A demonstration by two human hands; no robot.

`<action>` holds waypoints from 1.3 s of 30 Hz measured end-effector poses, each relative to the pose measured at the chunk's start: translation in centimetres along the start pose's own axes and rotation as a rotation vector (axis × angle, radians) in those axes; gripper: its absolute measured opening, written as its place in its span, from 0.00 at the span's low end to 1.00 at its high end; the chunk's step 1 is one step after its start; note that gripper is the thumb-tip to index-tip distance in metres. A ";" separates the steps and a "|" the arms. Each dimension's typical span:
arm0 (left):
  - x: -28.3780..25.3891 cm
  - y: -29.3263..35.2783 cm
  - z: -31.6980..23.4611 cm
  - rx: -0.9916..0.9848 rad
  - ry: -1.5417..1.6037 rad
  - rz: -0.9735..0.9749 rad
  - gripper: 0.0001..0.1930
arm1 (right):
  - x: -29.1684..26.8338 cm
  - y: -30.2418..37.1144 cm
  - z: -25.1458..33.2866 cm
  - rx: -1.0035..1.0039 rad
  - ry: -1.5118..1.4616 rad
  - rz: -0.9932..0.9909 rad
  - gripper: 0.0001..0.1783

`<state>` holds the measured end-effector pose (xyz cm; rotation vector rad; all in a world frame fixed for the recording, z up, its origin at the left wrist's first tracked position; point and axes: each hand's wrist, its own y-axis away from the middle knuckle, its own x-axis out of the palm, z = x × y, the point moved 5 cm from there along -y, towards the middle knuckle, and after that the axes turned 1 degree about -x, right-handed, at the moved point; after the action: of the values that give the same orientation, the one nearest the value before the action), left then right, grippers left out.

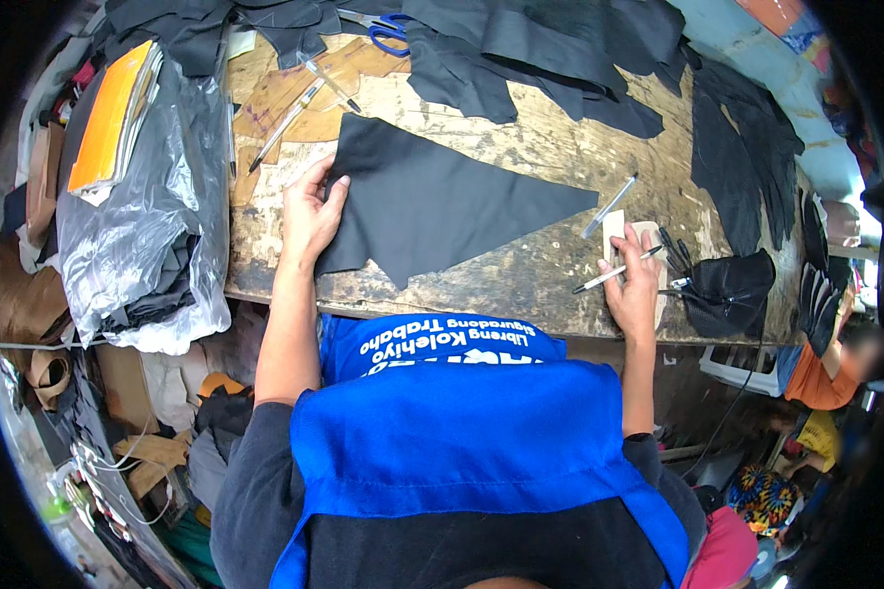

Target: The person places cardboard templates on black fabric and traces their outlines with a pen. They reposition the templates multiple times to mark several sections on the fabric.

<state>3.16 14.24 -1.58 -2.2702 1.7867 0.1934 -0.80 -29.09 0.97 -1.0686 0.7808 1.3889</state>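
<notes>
A large black leather piece (432, 201) lies on the worn wooden table, tapering to a point at the right. At its left edge is my left hand (311, 214), thumb over the rim and fingers bent beside it, pinching the edge. My right hand (635, 278) holds a clear-barrelled pen (599, 279) slantwise between its fingers. Beneath that hand, and touched by it, is a cream card piece (613, 226), partly covered by the fingers. Another clear pen (609, 205) rests just beyond the leather's tip.
Brown pattern pieces (265, 93), pens and blue-handled scissors (390, 37) lie at the back. More black leather (550, 49) covers the far edge. A plastic bag (152, 226) with an orange-covered book (115, 118) sits left. A black pouch (732, 292) stands right; a co-worker sits beyond.
</notes>
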 end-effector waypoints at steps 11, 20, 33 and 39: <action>0.0 -0.2 1.7 -0.047 -0.077 -0.027 0.18 | 1.0 -1.8 -0.8 0.207 0.150 -0.289 0.34; -2.3 -1.4 -2.1 0.095 -0.244 -0.195 0.19 | 1.0 -2.9 -3.6 0.530 0.020 -0.299 0.37; -11.5 -17.0 1.5 -0.371 -0.918 -0.033 0.35 | 1.4 -2.1 -1.4 0.480 0.271 -0.197 0.31; -14.2 -17.5 1.0 -0.380 -0.107 -0.188 0.17 | 1.7 -2.7 -1.3 0.425 0.236 -0.277 0.26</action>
<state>16.70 31.68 2.94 -2.6078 1.5791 0.6551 2.15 -29.37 -0.69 -0.9674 1.0044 0.8242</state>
